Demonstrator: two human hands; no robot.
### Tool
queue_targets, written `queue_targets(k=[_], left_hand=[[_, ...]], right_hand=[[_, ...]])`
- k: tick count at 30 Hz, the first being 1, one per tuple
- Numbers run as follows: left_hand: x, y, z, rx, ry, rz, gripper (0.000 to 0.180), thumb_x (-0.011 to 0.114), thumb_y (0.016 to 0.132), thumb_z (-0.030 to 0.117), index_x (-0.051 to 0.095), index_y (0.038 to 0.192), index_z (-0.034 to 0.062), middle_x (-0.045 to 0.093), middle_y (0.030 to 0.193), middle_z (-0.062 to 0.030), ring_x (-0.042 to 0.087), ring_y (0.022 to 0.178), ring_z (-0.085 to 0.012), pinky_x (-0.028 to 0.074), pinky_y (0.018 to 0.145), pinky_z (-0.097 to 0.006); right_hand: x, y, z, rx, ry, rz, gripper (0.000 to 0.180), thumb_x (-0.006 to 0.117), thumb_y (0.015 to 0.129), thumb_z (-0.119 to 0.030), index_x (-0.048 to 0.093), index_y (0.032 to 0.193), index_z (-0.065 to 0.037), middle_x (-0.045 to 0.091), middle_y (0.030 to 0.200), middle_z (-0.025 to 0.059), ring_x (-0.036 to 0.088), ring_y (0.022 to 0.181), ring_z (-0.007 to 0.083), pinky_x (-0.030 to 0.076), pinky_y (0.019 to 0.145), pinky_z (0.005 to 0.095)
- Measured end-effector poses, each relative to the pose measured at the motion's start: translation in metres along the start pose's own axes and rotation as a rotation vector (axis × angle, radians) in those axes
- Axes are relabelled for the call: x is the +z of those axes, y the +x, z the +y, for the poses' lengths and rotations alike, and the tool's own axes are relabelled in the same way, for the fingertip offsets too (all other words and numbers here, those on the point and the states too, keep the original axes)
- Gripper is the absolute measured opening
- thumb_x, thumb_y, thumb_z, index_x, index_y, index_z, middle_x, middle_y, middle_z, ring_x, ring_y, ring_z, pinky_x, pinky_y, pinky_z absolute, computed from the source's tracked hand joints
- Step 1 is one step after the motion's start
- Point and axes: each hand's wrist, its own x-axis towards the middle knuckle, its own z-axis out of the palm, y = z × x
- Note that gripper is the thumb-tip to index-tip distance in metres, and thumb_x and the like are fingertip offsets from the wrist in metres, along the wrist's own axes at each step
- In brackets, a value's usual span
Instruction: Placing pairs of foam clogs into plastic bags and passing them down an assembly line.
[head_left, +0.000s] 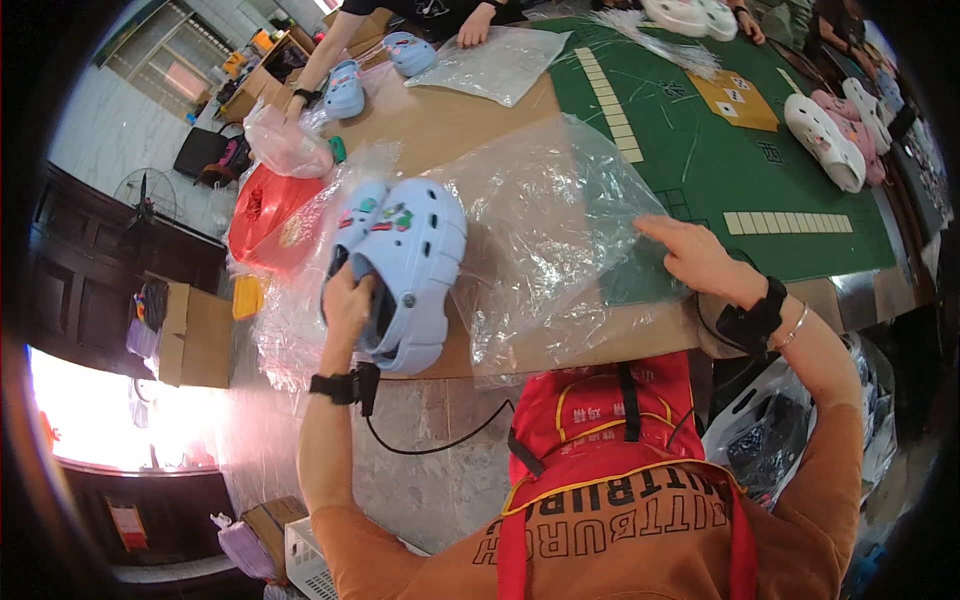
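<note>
My left hand [347, 305] is closed on the heel ends of a pair of light blue clogs [433, 275], raised over the near left edge of the table. Colourful charms decorate their perforated tops. To the right of the clogs, a large clear plastic bag [530, 215] spreads over the brown board. My right hand [705, 262] is at the bag's right edge, fingertips closed on the film, with the index finger reaching forward. Its thumb is mostly hidden.
A red plastic bundle [268, 215] lies left of the clogs. Across the table, another person's hand [474, 26] rests near a flat clear bag [500, 62] and more blue clogs [345, 90]. White clogs [826, 142] stand on the green mat [690, 150] at right. A cardboard box [195, 335] sits lower left.
</note>
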Motion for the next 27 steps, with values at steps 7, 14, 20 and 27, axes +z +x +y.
queue_targets(k=[7, 14, 20, 27], left_hand=[[-0.067, -0.060, 0.083, -0.244, -1.189, -0.021, 0.029, 0.056, 0.079, 0.012, 0.059, 0.105, -0.0012, 0.063, 0.098, -0.0102, 0.058, 0.095, -0.0168, 0.047, 0.080, -0.028], [-0.016, -0.125, 0.140, -0.171, -1.354, -0.429, 0.030, 0.057, 0.080, 0.011, 0.057, 0.108, -0.0024, 0.062, 0.101, -0.0093, 0.058, 0.095, -0.0160, 0.047, 0.080, -0.028], [0.003, -0.095, 0.135, -0.119, -0.960, -0.713, 0.029, 0.051, 0.084, 0.002, 0.055, 0.111, -0.0058, 0.061, 0.103, -0.0065, 0.055, 0.095, -0.0117, 0.045, 0.083, -0.026], [0.033, -0.077, 0.145, -0.039, -0.343, -0.267, 0.031, 0.055, 0.081, 0.022, 0.057, 0.106, 0.0040, 0.062, 0.094, -0.0195, 0.059, 0.089, -0.0336, 0.044, 0.077, -0.037]], right_hand=[[-0.002, 0.022, -0.012, 0.014, 0.126, -0.008, 0.057, 0.042, 0.071, -0.001, 0.037, 0.127, 0.003, 0.039, 0.133, 0.0209, 0.040, 0.120, 0.0355, 0.036, 0.098, 0.0388], [-0.018, 0.025, -0.049, -0.219, 0.406, -0.019, 0.074, 0.052, 0.068, 0.004, 0.025, 0.137, -0.002, 0.028, 0.141, 0.0200, 0.050, 0.110, 0.0261, 0.045, 0.084, 0.0314], [-0.048, -0.006, -0.078, -0.153, 0.683, -0.157, 0.080, 0.051, 0.068, 0.006, 0.022, 0.141, -0.011, 0.024, 0.145, 0.0138, 0.053, 0.076, 0.0153, 0.047, 0.069, 0.0269], [-0.047, -0.013, -0.110, -0.255, 0.240, -0.155, 0.078, 0.050, 0.069, 0.001, 0.022, 0.140, -0.014, 0.019, 0.145, 0.0162, 0.057, 0.093, 0.0372, 0.051, 0.068, 0.0375]])
